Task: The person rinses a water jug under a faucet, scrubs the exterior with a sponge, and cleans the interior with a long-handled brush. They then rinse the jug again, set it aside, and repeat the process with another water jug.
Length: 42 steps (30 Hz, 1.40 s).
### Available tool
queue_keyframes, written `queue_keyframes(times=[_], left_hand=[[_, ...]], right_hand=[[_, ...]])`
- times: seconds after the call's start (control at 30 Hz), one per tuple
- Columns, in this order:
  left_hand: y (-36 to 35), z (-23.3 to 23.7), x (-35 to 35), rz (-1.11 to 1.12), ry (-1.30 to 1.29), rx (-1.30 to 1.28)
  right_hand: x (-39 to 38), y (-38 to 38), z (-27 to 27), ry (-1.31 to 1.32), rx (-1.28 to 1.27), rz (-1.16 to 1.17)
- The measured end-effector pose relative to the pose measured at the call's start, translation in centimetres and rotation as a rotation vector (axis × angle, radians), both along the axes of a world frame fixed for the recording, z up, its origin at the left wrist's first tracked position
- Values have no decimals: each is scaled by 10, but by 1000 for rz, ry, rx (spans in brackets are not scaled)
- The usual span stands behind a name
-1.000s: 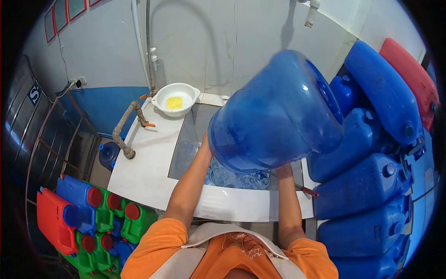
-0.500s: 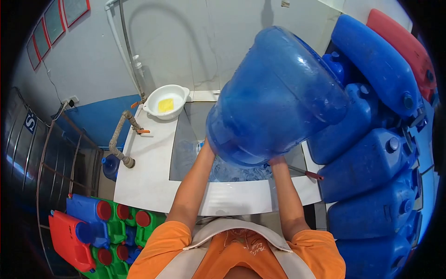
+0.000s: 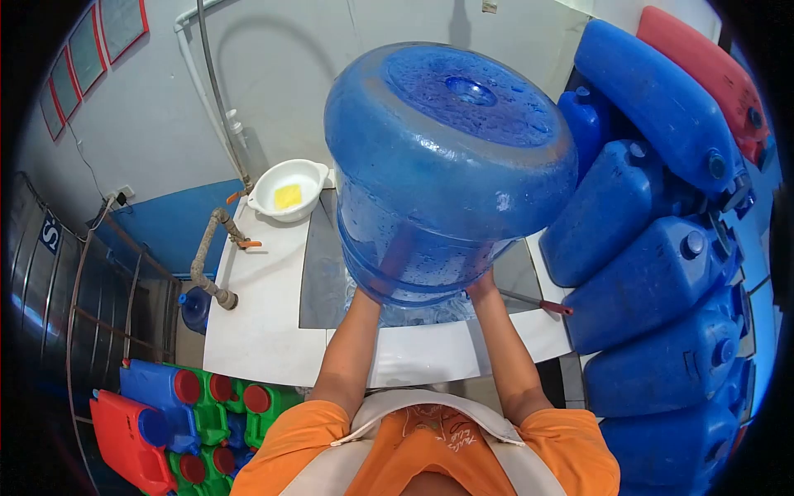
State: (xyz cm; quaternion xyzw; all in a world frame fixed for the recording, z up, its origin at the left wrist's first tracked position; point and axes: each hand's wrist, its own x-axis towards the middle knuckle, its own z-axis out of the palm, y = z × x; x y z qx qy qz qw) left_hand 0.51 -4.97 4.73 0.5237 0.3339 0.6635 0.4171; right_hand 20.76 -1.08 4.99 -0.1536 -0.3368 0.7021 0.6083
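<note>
A large blue water jug (image 3: 438,198) is held bottom-up over the sink, its wet round base facing me and droplets on its wall. My left hand (image 3: 370,296) grips its lower left side, with the fingers mostly behind the plastic. On the other side my right hand (image 3: 481,286) holds the jug's lower right, seen partly through the blue wall. Below lies the grey sink (image 3: 318,285) with clear, rippled water in it; the jug's neck is hidden from view.
A white basin (image 3: 310,178) with a yellow sponge (image 3: 288,196) stands at the counter's left, near a pipe with orange-handled valves (image 3: 217,264). A red-handled tool (image 3: 556,307) lies across the sink's right edge. Blue jerrycans (image 3: 653,269) are stacked right; red and green ones (image 3: 132,434) sit lower left.
The jug has swung from a sideways tilt to base-up, shifting left, and its bottom now shows. Both hands have stayed on it, moving slightly.
</note>
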Motion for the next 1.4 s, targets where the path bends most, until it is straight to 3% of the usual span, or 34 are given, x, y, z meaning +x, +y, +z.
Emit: queue_keyframes(times=[0.23,0.3,0.4,0.5,0.57,0.63,0.77,0.87,1.03,1.17,1.27,1.4], left_hand=[[-9,-2,1,154,284,174],[-6,-10,-4,-550,-1287,-501],[3,-11,0,-325,-751,-302],[4,-5,8,-167,-456,-193],[3,-5,9,-143,-427,-183],[0,-4,8,-119,-400,-176],[1,-3,7,-87,-357,-166],[1,-2,9,-67,-337,-160],[1,-3,10,-32,-310,-150],[-6,-6,-1,-9,-306,-151],[-11,-9,-14,5,-313,-154],[-15,-15,-26,45,-331,-154]], right_hand=[[0,-10,13,53,-100,-53],[2,-4,10,19,-50,-32],[10,7,-11,-64,29,35],[6,-8,-17,-63,-15,68],[-7,-19,-4,-12,-85,55],[-15,-27,10,-132,-171,-122],[-12,-28,7,34,-283,-27],[-12,-22,-5,100,-229,1],[-10,-26,-11,-19,-26,-13],[-9,-22,-19,30,-19,-5],[-8,-18,-17,223,129,275],[-20,-14,-12,237,160,337]])
